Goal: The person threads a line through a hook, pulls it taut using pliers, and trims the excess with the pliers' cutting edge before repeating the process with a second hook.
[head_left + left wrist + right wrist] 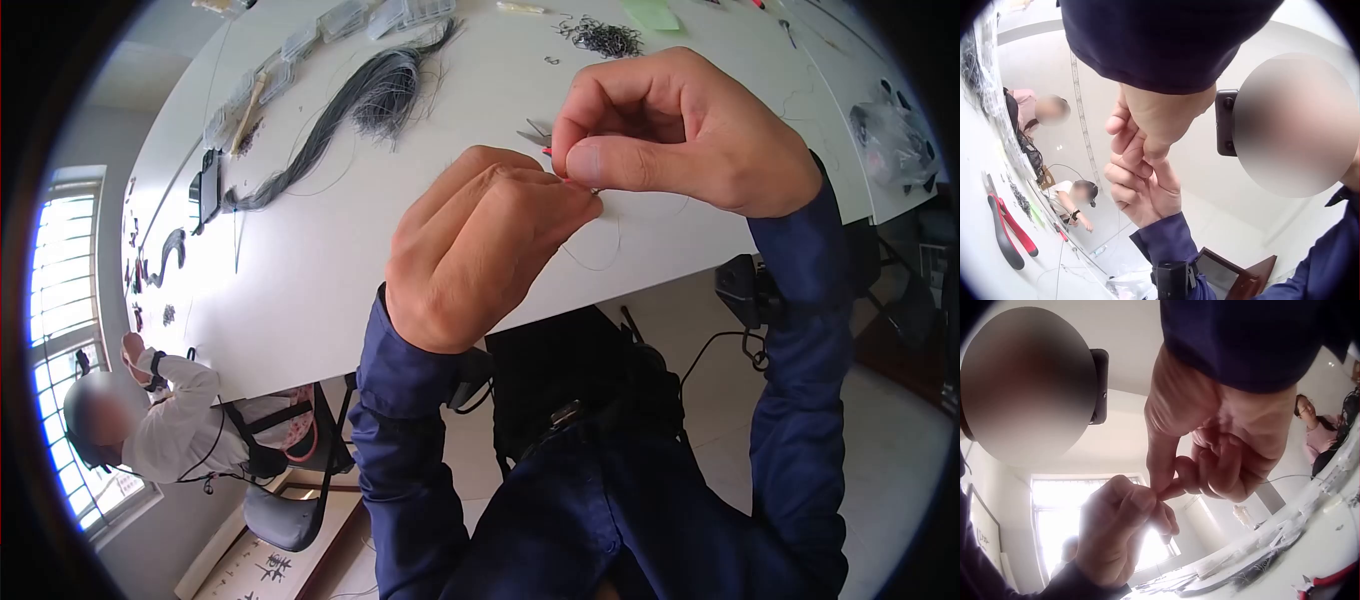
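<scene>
My left hand [490, 245] and right hand [690, 140] meet fingertip to fingertip above the table's front part. A thin strand [619, 243] curves down below them, and both hands pinch at its upper end between thumb and fingers. The pinched spot is mostly covered by the fingers. In the left wrist view the right hand [1150, 190] comes up from below to meet the left hand [1163, 122]. Behind the hands, pliers [1004, 234] with red and black handles lie on the table.
On the white table [300, 320] lie a long bundle of dark grey strands [385, 95], a pile of small dark pieces [605, 38] and clear plastic boxes [345, 20]. A plastic bag [890, 135] is at the right. Another person [190, 420] sits at the left.
</scene>
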`<state>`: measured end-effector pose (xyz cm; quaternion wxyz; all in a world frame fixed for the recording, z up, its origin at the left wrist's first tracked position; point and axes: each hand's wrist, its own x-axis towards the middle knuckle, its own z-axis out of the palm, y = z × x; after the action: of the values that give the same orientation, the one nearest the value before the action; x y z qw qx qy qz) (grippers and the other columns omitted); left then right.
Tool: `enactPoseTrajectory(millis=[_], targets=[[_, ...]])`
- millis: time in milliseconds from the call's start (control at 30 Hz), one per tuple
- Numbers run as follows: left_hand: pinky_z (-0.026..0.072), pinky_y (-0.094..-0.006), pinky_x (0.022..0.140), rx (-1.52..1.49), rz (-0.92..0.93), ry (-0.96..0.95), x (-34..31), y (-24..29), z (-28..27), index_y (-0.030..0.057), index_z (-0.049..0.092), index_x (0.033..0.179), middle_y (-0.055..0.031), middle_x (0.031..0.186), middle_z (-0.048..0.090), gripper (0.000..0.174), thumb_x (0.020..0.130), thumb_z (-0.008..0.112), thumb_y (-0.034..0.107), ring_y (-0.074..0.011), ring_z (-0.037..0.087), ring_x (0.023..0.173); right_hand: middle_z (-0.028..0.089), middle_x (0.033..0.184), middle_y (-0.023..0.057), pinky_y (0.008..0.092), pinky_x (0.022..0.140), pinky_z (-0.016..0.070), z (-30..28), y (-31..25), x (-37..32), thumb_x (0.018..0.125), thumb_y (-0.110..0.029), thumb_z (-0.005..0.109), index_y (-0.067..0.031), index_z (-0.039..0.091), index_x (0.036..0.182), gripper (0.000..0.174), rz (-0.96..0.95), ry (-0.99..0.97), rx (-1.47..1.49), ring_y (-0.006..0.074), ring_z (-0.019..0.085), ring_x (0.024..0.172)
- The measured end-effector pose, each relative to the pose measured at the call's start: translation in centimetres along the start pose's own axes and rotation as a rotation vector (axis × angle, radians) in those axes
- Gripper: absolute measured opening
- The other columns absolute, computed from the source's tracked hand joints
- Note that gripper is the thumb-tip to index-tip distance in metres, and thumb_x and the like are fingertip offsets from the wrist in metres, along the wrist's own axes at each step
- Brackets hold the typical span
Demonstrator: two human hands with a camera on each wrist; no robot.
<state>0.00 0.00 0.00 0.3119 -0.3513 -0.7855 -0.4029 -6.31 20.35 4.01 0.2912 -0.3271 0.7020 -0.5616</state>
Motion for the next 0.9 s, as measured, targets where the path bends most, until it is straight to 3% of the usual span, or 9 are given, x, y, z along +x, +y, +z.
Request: enactPoseTrajectory(millis=[267, 367, 467, 633, 767, 900], targets=[[0.0518, -0.0316, 0.056, -0.001, -0.005, 0.038, -0.5, -0.4, 0.5, -0.0001, 0.066, 0.085, -0.0069, 0.075, 0.065, 0.024, 0.067, 0.080, -0.007, -0.0224, 0.065, 0.069, 0.067, 0.091, 0.0019, 0.0217, 0.078, 0.0470, 0.3, 2.0, 0.5, 0.095, -0.013, 0.065, 0.0021, 0.066, 0.104, 0.018, 0.086, -0.015, 0.121, 0.0067, 0.061, 0.086], [0.0512, -0.0306, 0.057, 0.020, 0.002, 0.030, -0.4, -0.8, 0.4, 0.0009, 0.066, 0.087, -0.0066, 0.076, 0.065, 0.024, 0.069, 0.080, -0.007, -0.0216, 0.064, 0.068, 0.065, 0.089, 0.0006, 0.0203, 0.068, 0.0430, 0.4, 2.9, 0.2, 0.094, -0.015, 0.065, 0.0010, 0.067, 0.104, 0.019, 0.121, -0.004, 0.111, 0.0047, 0.056, 0.079], [0.0506, -0.0298, 0.059, 0.017, -0.071, 0.042, -0.7, -1.0, 0.4, 0.0015, 0.066, 0.089, -0.0065, 0.077, 0.066, 0.024, 0.071, 0.079, -0.007, -0.0210, 0.064, 0.069, 0.064, 0.081, -0.0014, 0.0209, 0.067, 0.0424, 0.8, 2.1, -0.7, 0.095, -0.021, 0.068, -0.0013, 0.068, 0.110, 0.025, 0.139, 0.047, 0.118, 0.0036, 0.053, 0.071], [0.0505, -0.0301, 0.060, -0.002, -0.120, 0.046, -0.9, -1.2, 0.5, 0.0009, 0.065, 0.092, -0.0074, 0.080, 0.067, 0.024, 0.073, 0.078, -0.008, -0.0209, 0.064, 0.069, 0.062, 0.081, -0.0027, 0.0192, 0.063, 0.0389, 2.1, 1.3, -2.2, 0.096, -0.020, 0.065, -0.0014, 0.065, 0.114, 0.026, 0.167, 0.152, 0.316, 0.0024, 0.050, 0.069], [0.0545, -0.0245, 0.065, 0.037, -0.100, 0.000, -0.8, -1.0, 0.2, -0.0017, 0.065, 0.093, -0.0106, 0.082, 0.071, 0.019, 0.079, 0.076, -0.009, -0.0162, 0.071, 0.074, 0.059, 0.077, -0.0045, 0.0190, 0.057, 0.0338, 3.5, 1.6, -2.1, 0.096, -0.020, 0.064, -0.0017, 0.065, 0.109, 0.023, 0.082, 0.261, 0.373, 0.0013, 0.044, 0.064], [0.0550, -0.0246, 0.067, 0.032, -0.100, -0.020, -0.6, -0.9, 0.1, -0.0018, 0.067, 0.092, -0.0101, 0.084, 0.072, 0.019, 0.078, 0.078, -0.008, -0.0156, 0.070, 0.075, 0.056, 0.071, -0.0057, 0.0193, 0.054, 0.0325, 3.8, 1.6, -2.1, 0.095, -0.020, 0.064, -0.0018, 0.067, 0.100, 0.019, 0.094, 0.347, 0.296, 0.0009, 0.042, 0.061]])
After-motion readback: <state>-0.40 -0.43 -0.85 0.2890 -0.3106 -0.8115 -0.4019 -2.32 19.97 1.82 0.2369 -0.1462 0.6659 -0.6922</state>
